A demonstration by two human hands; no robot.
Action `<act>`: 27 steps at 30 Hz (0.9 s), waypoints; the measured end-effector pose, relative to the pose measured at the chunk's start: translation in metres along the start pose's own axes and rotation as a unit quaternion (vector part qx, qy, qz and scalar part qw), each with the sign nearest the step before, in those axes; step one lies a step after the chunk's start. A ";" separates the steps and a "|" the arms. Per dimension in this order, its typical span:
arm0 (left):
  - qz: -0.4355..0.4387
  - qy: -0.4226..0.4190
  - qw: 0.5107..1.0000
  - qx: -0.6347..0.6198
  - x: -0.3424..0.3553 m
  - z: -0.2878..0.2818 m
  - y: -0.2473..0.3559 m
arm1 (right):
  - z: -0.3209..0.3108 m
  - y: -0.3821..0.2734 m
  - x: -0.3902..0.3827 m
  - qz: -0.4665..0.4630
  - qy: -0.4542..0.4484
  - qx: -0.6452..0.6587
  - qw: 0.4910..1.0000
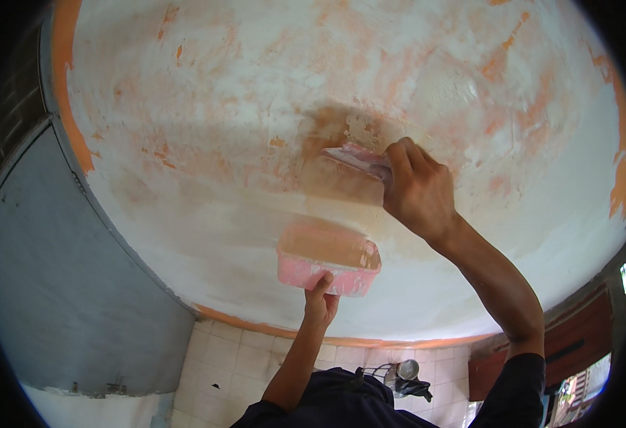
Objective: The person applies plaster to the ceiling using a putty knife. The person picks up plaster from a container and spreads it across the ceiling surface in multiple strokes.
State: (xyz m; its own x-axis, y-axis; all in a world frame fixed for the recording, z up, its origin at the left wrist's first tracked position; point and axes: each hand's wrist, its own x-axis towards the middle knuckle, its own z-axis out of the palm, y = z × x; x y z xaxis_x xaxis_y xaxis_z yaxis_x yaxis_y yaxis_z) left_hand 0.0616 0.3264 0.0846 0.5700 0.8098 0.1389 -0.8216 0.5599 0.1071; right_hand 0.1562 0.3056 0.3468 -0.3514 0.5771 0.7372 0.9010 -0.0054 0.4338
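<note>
My right hand is closed round the handle of a putty knife, its wide blade smeared with pinkish-white filler. The blade lies close to the wall, beside a rough, damp-looking beige patch; whether its edge touches cannot be told. Lower down, my left hand grips a pink plastic tub from beneath, with the thumb up its near side. White smears coat the tub's outside and rim. Its inside looks beige; how much filler it holds is unclear.
Orange paint shows along the wall's edges, with white filler over the middle. A grey door stands at the left. On the tiled floor below sit a metal can and a dark bag. Reddish-brown wooden furniture is at the lower right.
</note>
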 end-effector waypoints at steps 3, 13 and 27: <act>0.004 0.017 1.000 0.009 -0.002 -0.004 -0.002 | 0.003 0.012 0.016 -0.013 0.048 -0.031 0.998; 0.001 0.019 1.000 -0.005 -0.001 -0.010 0.001 | -0.040 0.033 0.096 -0.024 0.112 -0.135 0.984; 0.013 -0.012 1.000 0.015 0.005 -0.014 -0.003 | -0.024 -0.015 -0.004 -0.042 0.026 0.090 0.995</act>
State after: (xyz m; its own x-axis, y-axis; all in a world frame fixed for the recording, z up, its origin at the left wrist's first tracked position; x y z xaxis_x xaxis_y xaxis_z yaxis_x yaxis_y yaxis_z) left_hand 0.0668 0.3312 0.0708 0.5484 0.8195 0.1665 -0.8360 0.5327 0.1318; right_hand 0.1376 0.2837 0.3502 -0.4367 0.5256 0.7301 0.8968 0.1911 0.3989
